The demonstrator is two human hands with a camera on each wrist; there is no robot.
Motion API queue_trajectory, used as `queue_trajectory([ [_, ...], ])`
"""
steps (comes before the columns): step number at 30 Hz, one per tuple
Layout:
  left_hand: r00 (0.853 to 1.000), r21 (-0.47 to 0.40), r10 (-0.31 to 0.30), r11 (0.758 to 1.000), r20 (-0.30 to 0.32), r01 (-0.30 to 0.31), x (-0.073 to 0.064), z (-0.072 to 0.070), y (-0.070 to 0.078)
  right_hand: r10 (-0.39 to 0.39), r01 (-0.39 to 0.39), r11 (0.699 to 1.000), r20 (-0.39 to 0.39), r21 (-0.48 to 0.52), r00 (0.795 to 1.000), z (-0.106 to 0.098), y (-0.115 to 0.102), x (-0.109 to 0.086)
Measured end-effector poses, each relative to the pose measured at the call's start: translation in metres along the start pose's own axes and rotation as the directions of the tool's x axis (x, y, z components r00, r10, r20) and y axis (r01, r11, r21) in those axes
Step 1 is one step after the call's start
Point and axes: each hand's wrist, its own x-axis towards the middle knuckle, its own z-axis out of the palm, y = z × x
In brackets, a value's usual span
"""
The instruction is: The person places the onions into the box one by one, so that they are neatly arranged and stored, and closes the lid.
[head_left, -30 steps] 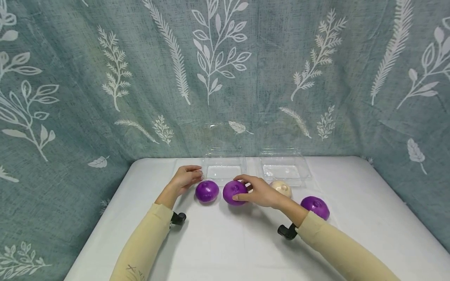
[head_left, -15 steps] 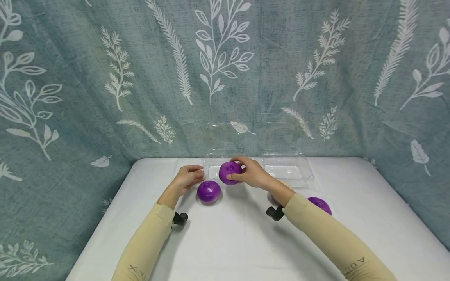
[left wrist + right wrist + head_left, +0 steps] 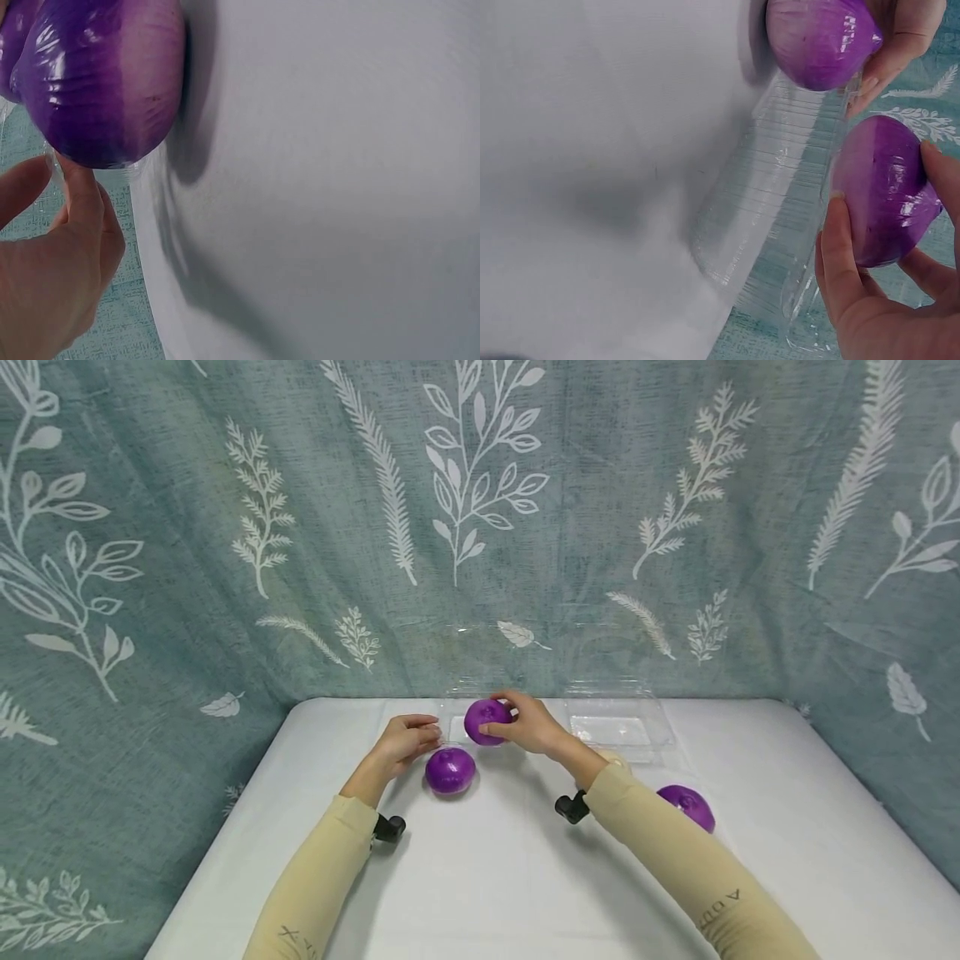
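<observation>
In the head view my right hand (image 3: 531,724) grips a purple onion (image 3: 486,722) over the left clear plastic box (image 3: 457,728). The right wrist view shows thumb and fingers around this shiny onion (image 3: 885,191), beside the ribbed box wall (image 3: 769,161). My left hand (image 3: 405,743) is at the left end of that box. Up close, its thumb and fingers (image 3: 84,199) pinch the clear plastic rim (image 3: 54,166). A second purple onion (image 3: 450,771) sits on the white table just in front of the box, near the left fingers.
Another clear plastic box (image 3: 615,727) stands to the right, its lid raised against the leaf-patterned cloth (image 3: 495,543). A pale onion (image 3: 617,760), partly hidden by the right forearm, and a purple onion (image 3: 688,806) lie on the white table (image 3: 487,877) at right.
My right hand has raised the purple onion from the table and carried it back and slightly left, over the left box. My left hand has stayed at the box's end.
</observation>
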Motion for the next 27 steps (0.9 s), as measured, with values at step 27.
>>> queue_trajectory([
  [27, 1.0, -0.013, -0.007, 1.0, 0.0, 0.007, 0.003, -0.001, -0.001, -0.015, 0.016, 0.987, 0.008, -0.161, 1.0, 0.037, 0.015, 0.046],
])
